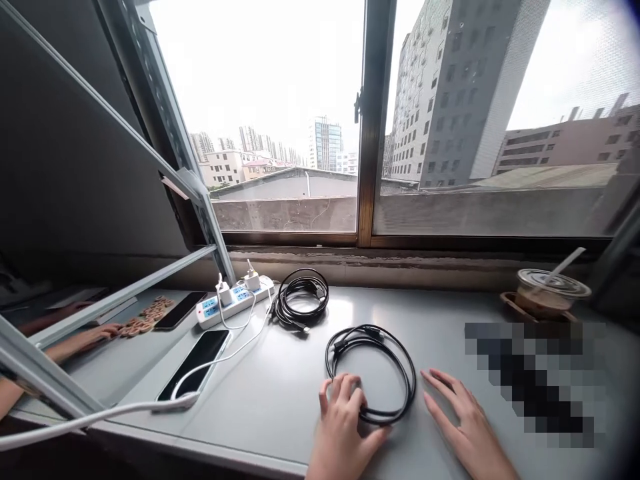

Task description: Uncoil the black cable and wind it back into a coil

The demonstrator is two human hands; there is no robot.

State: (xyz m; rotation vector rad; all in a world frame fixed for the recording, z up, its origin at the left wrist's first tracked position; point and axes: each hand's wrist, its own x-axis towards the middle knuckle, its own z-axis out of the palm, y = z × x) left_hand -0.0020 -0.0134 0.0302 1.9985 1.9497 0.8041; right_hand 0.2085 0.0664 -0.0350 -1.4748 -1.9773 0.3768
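A black cable point(411, 380) with moulded plugs lies in a loose round coil on the grey tabletop, in front of me. My left hand point(343, 413) is at the coil's near left side, its fingers curled over the strands and its thumb out to the side; the fingertips are partly hidden. To the right of the coil, my right hand point(463, 413) hovers or rests near the table with fingers stretched out and nothing in them. It looks just apart from the cable. A second coiled black cable point(283, 313) lies farther back, one plug pointing toward me.
Left of the coils are a white power strip point(235, 301) with two chargers, a phone point(197, 360) with a white cord, and a metal frame point(125, 293). Beyond it, another person's hand point(103, 333) is near small tan pieces. A lidded drink cup point(547, 293) stands back right.
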